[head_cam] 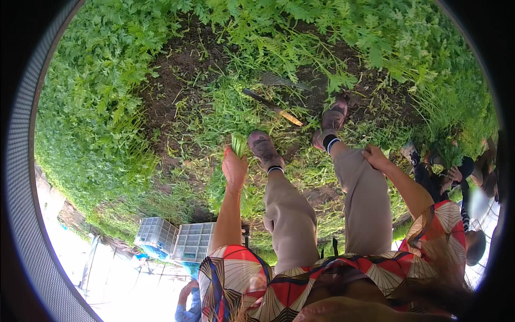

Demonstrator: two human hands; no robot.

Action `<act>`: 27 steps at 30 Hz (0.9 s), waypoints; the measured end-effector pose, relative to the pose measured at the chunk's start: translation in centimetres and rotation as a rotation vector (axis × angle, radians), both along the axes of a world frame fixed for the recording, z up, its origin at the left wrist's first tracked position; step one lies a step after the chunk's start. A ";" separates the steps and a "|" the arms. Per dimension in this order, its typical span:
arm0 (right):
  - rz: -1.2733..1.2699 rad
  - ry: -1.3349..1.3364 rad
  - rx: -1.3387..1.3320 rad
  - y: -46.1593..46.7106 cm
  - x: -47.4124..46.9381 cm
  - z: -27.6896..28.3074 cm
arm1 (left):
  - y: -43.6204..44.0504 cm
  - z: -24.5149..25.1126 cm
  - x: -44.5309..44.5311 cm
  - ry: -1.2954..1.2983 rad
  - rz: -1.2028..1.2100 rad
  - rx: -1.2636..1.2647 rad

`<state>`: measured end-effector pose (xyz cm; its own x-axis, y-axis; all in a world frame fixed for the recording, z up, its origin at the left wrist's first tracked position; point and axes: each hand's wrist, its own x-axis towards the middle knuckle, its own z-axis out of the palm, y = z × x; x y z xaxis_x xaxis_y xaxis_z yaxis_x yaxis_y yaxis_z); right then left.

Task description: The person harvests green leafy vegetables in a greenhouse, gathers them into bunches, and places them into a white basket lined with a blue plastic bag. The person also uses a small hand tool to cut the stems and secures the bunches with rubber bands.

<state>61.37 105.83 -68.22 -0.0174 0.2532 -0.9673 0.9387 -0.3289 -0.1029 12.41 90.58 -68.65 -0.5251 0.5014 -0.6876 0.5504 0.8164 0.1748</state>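
My left hand (234, 166) is closed around a bunch of cut green stems (239, 145), beside my left shoe; leaves hang below the fist. My right hand (375, 157) rests at my right shin, with its fingers bent at the trouser cloth (364, 189); whether they pinch the cloth I cannot tell. On the cut greens beyond my shoes lies a long tool with a dark, narrow blade and a yellowish wooden handle (290, 118). A thin, fan-shaped bundle of dark wires or tines (283, 81) lies just past it, partly among leaves.
Dense leafy green plants (96, 100) stand ahead and at both sides around bare soil (169, 96) strewn with cuttings. Two plastic crates (194, 241) stand behind at the left, near another person's arm (186, 296). Other people are close at the right, one holding greens (450, 153).
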 end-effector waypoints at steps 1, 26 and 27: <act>0.020 0.048 0.035 0.2 -0.5 -1.4 | 0.5 -1.5 -0.2 0.014 -0.001 0.009; 0.609 0.889 0.735 12.4 -41.9 -11.0 | 3.3 -19.5 -5.2 0.229 -0.196 0.188; 0.621 0.871 0.771 11.9 -42.4 -10.5 | 3.3 -19.2 -5.2 0.196 -0.183 0.172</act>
